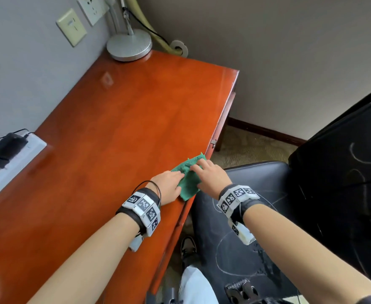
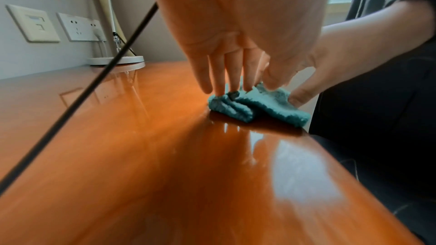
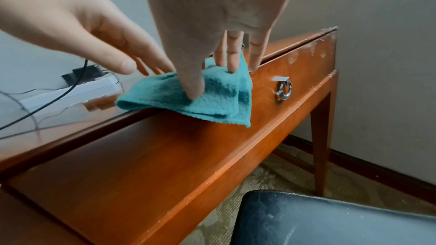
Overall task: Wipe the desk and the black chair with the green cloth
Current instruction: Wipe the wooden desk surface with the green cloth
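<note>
One glossy orange wooden counter (image 1: 118, 132) stands in a grey-walled corner, one black chair (image 1: 267, 216) beside it on patterned carpet. One lamp base (image 1: 129, 45), one power strip (image 1: 9, 163). One green cloth (image 1: 187, 176) lies at the counter's near edge; left hand (image 1: 169, 185) and right hand (image 1: 210, 176) press it with straight fingers, grip released.

Broad bare surface of the table (image 1: 118, 132) lies between the lamp base (image 1: 129, 45) at the far corner and the power strip (image 1: 9, 163) at the left wall edge. The black chair (image 1: 267, 194) stands just beside the front edge, narrowing passage there.
</note>
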